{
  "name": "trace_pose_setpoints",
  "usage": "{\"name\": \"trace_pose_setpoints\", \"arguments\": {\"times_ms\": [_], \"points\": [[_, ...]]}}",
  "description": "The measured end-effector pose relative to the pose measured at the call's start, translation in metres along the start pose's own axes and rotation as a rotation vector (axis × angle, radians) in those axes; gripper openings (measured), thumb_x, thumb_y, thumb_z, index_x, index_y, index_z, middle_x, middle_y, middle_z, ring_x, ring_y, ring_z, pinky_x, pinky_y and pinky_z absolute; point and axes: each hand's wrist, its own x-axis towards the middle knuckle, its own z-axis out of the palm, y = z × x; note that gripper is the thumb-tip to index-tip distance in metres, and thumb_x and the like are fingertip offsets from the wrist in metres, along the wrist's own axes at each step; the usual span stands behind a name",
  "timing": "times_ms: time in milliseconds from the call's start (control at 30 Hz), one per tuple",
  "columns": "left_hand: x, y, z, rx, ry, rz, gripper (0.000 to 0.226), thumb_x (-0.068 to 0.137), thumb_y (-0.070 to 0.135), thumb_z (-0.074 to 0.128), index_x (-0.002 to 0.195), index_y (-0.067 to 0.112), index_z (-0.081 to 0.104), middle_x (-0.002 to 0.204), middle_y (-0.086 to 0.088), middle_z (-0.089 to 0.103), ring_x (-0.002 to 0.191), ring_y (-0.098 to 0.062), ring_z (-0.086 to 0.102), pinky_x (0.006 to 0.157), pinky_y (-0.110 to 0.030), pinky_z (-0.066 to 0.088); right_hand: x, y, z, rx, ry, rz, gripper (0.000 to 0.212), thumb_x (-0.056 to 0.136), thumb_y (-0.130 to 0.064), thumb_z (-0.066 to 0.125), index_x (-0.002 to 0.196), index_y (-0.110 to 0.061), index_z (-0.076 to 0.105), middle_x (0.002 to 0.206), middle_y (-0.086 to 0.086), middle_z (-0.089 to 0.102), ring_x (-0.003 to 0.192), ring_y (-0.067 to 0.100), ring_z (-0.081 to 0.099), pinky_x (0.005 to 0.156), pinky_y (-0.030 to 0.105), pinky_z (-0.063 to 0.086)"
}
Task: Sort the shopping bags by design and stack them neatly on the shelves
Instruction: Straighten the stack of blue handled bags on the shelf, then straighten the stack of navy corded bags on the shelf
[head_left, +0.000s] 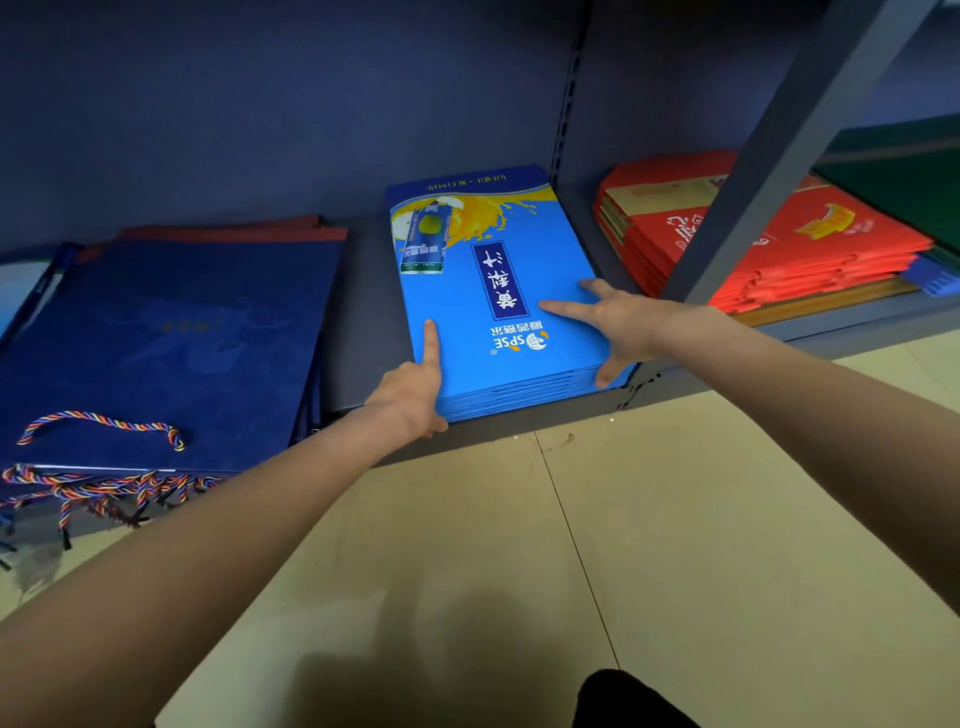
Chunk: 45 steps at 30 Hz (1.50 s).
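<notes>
A flat stack of bright blue paper shopping bags (498, 306) printed with a yellow splash lies on the low grey metal shelf (358, 332), between a pile of dark navy bags with multicoloured rope handles (156, 343) and a stack of red bags (769, 244). The left hand (415, 387) grips the stack's near left corner, forefinger stretched flat on top. The right hand (613, 322) holds the near right edge, fingers spread over the top bag, thumb against the side.
</notes>
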Motion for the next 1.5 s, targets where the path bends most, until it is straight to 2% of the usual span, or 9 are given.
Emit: {"name": "trace_pose_setpoints", "arguments": {"times_ms": [167, 300, 533, 667, 833, 967, 1067, 1200, 1500], "points": [[-0.001, -0.002, -0.002, 0.002, -0.003, 0.013, 0.117, 0.083, 0.017, 0.071, 0.145, 0.022, -0.028, 0.081, -0.003, 0.045, 0.080, -0.022, 0.053, 0.073, -0.030, 0.046, -0.002, -0.002, -0.003, -0.031, -0.013, 0.002, 0.117, 0.071, -0.026, 0.082, 0.145, -0.047, -0.007, 0.156, 0.009, -0.010, 0.136, 0.037, 0.030, 0.103, 0.046, 0.040], [-0.009, -0.004, -0.024, 0.060, -0.129, 0.024, 0.126, 0.076, 0.032, 0.077, 0.143, 0.024, -0.029, 0.122, -0.018, 0.050, 0.109, -0.032, 0.052, 0.091, -0.036, 0.043, -0.009, -0.012, -0.018, -0.154, -0.126, 0.068, 0.122, 0.071, -0.035, 0.081, 0.145, -0.044, -0.016, 0.157, 0.009, -0.009, 0.137, 0.041, 0.023, 0.104, 0.050, 0.037], [-0.022, -0.045, -0.085, 0.086, 0.000, 0.154, 0.113, 0.075, 0.051, 0.072, 0.151, 0.020, -0.005, 0.123, -0.014, 0.059, 0.119, -0.028, 0.050, 0.094, -0.034, 0.042, -0.017, -0.071, -0.064, 0.083, 0.063, -0.130, 0.092, 0.074, -0.044, 0.075, 0.147, -0.024, 0.024, 0.144, 0.010, 0.031, 0.130, 0.030, 0.034, 0.105, 0.037, 0.034], [-0.048, -0.123, -0.109, 0.099, -0.019, 0.079, 0.111, 0.076, 0.051, 0.071, 0.151, 0.018, -0.005, 0.145, -0.013, 0.041, 0.136, -0.028, 0.033, 0.106, -0.033, 0.032, -0.006, -0.147, -0.061, 0.193, 0.048, -0.275, 0.089, 0.075, -0.036, 0.077, 0.146, -0.025, 0.024, 0.139, 0.010, 0.040, 0.125, 0.025, 0.041, 0.098, 0.028, 0.033], [-0.085, -0.236, -0.122, 0.387, -0.186, -0.122, 0.119, 0.068, 0.061, 0.072, 0.150, 0.029, -0.008, 0.158, -0.009, 0.000, 0.143, -0.040, 0.002, 0.112, -0.055, 0.020, 0.011, -0.250, -0.027, 0.325, -0.040, -0.336, 0.114, 0.070, -0.044, 0.079, 0.150, -0.026, 0.001, 0.155, 0.013, 0.011, 0.143, 0.025, 0.016, 0.112, 0.031, 0.024], [-0.096, -0.282, -0.118, 0.533, -0.252, -0.245, 0.131, 0.064, 0.063, 0.074, 0.146, 0.029, -0.023, 0.153, -0.020, -0.021, 0.139, -0.049, 0.008, 0.111, -0.049, 0.024, 0.015, -0.306, 0.008, 0.363, -0.045, -0.165, 0.131, 0.063, -0.045, 0.083, 0.147, -0.037, -0.017, 0.150, 0.013, -0.033, 0.142, 0.038, 0.016, 0.113, 0.042, 0.028], [-0.094, -0.287, -0.111, 0.565, -0.182, -0.264, 0.134, 0.064, 0.062, 0.075, 0.147, 0.025, -0.024, 0.152, -0.027, -0.014, 0.137, -0.046, 0.016, 0.108, -0.047, 0.027, 0.024, -0.318, 0.011, 0.367, 0.077, -0.065, 0.125, 0.066, -0.032, 0.085, 0.148, -0.037, -0.009, 0.150, 0.015, -0.031, 0.134, 0.040, 0.035, 0.108, 0.039, 0.036], [-0.088, -0.309, -0.108, 0.509, -0.126, -0.243, 0.127, 0.066, 0.063, 0.073, 0.150, 0.022, -0.014, 0.149, -0.017, 0.021, 0.134, -0.040, 0.020, 0.104, -0.043, 0.031, 0.039, -0.300, -0.028, 0.345, 0.156, -0.063, 0.123, 0.062, -0.023, 0.087, 0.151, -0.028, 0.002, 0.151, 0.024, 0.010, 0.137, 0.035, 0.028, 0.106, 0.027, 0.029], [-0.092, -0.324, -0.087, 0.703, -0.026, -0.177, 0.127, 0.068, 0.064, 0.070, 0.149, 0.009, -0.012, 0.141, -0.017, 0.031, 0.130, -0.037, 0.025, 0.102, -0.042, 0.029, 0.041, -0.333, -0.006, 0.417, 0.048, 0.109, 0.131, 0.066, -0.027, 0.085, 0.147, -0.031, -0.018, 0.148, 0.023, 0.005, 0.132, 0.040, 0.033, 0.109, 0.039, 0.033]]}}
